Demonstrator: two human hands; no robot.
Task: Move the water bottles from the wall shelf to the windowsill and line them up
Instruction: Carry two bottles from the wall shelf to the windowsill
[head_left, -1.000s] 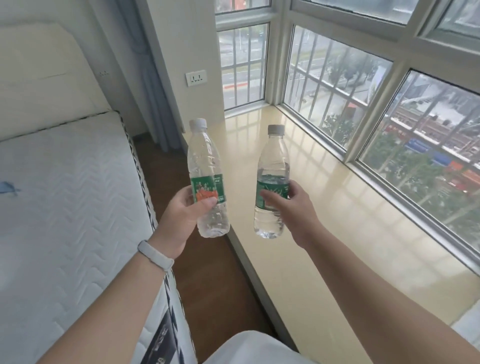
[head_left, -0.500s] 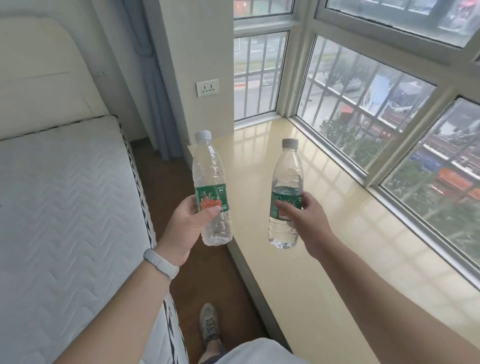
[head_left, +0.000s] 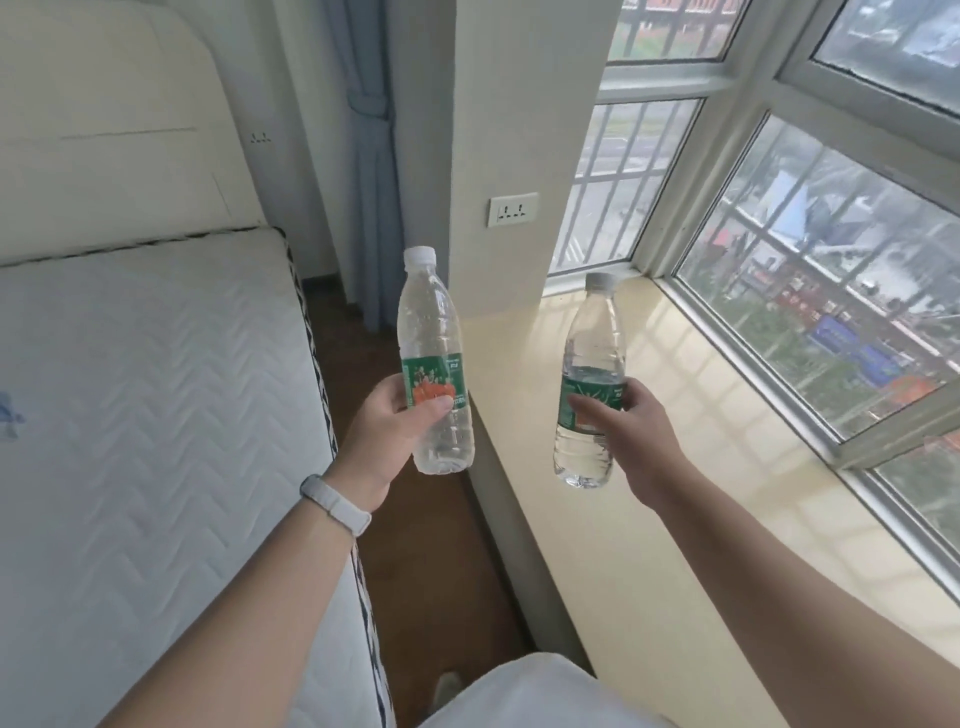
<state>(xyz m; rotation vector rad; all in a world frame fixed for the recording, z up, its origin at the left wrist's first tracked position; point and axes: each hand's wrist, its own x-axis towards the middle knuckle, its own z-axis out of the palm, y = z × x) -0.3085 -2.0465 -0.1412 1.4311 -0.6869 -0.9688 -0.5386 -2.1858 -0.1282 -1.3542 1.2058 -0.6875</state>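
The left grip (head_left: 387, 441) hides one side of the label on the left bottle (head_left: 434, 322), and most of its fingers lie behind the bottle, out of sight. The right grip (head_left: 631, 441) covers the lower label of the right bottle (head_left: 595, 332). The print on both labels is too small to read. The mattress (head_left: 156, 415) and the windowsill (head_left: 727, 493) run off the picture edges. A shoe (head_left: 447, 686) is half hidden by white cloth (head_left: 519, 691). The street behind the window (head_left: 831, 260) is blurred.

Two upright green-labelled water bottles (head_left: 435, 364) (head_left: 592, 384) above cream windowsill (head_left: 675, 467)
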